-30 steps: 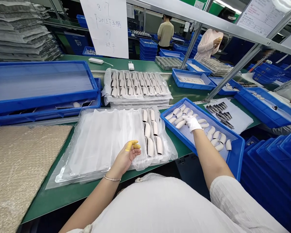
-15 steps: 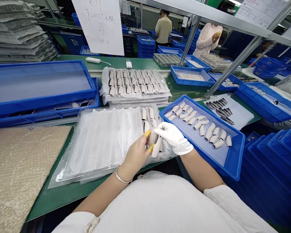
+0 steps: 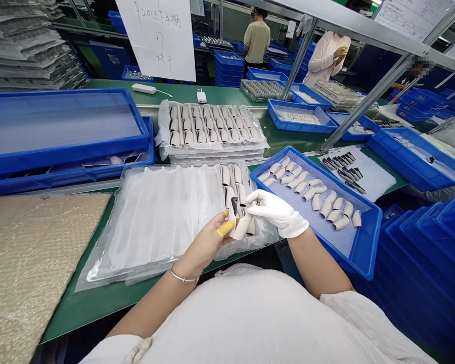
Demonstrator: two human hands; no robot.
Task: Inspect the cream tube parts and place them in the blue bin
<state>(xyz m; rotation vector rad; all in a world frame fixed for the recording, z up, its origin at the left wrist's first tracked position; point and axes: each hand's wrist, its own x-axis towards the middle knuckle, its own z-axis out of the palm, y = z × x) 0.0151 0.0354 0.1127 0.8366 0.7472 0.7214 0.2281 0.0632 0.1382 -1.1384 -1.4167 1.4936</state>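
Observation:
My left hand (image 3: 208,237), with yellow finger cots, is closed on a curved pale shell piece (image 3: 232,221) whose dark inner side shows. My right hand (image 3: 278,215), in a white glove, pinches a second curved shell piece (image 3: 243,226) right beside the first. Both hands meet above the front right part of a translucent packing tray (image 3: 167,217). Two columns of similar pieces stand in its right-hand slots, partly hidden by my hands. To the right is a blue bin (image 3: 364,253) with several loose curved pieces (image 3: 314,194) on its mesh bottom.
Behind the tray is a stack of filled trays (image 3: 212,149). Large blue bins (image 3: 98,156) stand at the left, with a bubble-wrap sheet (image 3: 38,263) in front. Dark parts (image 3: 351,174) lie on white paper at right, near a slanted metal post (image 3: 367,96). Two people (image 3: 257,38) work farther back.
My right hand has come from the blue bin to the tray with shell pieces, and my left hand has moved right to meet it. Over the last half second, the pieces have been turned, exposing a dark inside.

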